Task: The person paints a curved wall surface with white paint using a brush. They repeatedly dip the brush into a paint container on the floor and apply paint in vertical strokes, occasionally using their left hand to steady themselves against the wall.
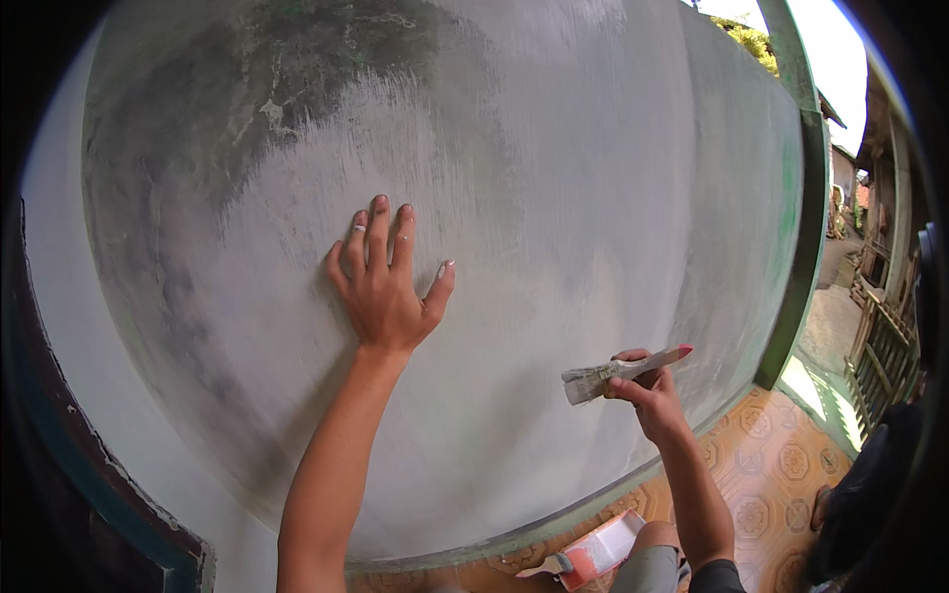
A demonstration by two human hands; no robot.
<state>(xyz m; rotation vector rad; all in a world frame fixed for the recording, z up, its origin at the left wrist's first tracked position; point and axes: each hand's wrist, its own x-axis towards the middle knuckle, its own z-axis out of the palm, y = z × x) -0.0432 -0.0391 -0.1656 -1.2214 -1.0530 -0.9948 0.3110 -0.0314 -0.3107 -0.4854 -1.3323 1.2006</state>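
My left hand (389,296) lies against the wall (563,244) with its fingers spread and nothing in it. Spots of white paint mark some of its fingers. Lower right, my right hand (652,396) grips a paintbrush (630,370) with a red-tipped handle. The brush's whitish, paint-caked bristles point left and seem apart from the wall. Pale, streaky paint covers much of the wall around my left hand, while a dark, stained and cracked patch (245,96) shows at the upper left.
On the patterned floor tiles (752,511) below sits a paint tray (619,537), with a second brush (549,565) lying across its edge. A green post (812,170) ends the wall at right. Another person's dark clothing (864,497) shows at the lower right, near a slatted fence (882,356).
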